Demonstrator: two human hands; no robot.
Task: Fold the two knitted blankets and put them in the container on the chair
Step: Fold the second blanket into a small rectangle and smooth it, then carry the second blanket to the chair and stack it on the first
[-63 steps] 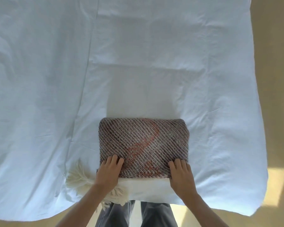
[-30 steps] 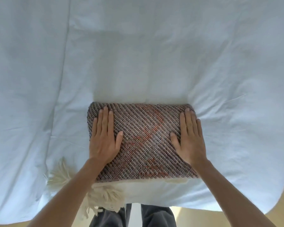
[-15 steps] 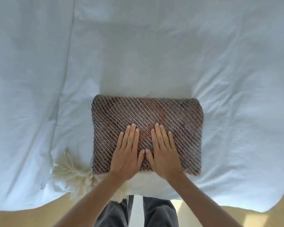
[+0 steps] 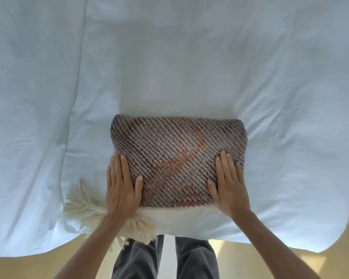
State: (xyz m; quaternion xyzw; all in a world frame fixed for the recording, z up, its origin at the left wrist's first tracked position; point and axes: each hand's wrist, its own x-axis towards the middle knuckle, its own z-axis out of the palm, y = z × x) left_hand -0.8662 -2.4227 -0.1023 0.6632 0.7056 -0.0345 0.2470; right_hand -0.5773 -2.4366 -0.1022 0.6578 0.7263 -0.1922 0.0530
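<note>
A brown-grey knitted blanket (image 4: pixel 177 156) with orange patches lies folded into a compact rectangle near the front edge of the bed. Under it sits a cream knitted blanket (image 4: pixel 181 220), also folded, with its tassels (image 4: pixel 83 210) spilling out at the left. My left hand (image 4: pixel 122 186) rests flat on the brown blanket's left edge, fingers together and partly over the side. My right hand (image 4: pixel 229 184) lies flat on its right side. Neither hand grips anything. The container and the chair are out of view.
The stack lies on a bed covered by a pale blue sheet (image 4: pixel 169 57), which fills most of the view. A beige floor (image 4: pixel 290 266) shows past the bed's front edge, and my legs in grey trousers (image 4: pixel 165 258) stand against it.
Half a second ago both hands lay side by side on the middle of the brown blanket. They have since slid apart to its left and right sides.
</note>
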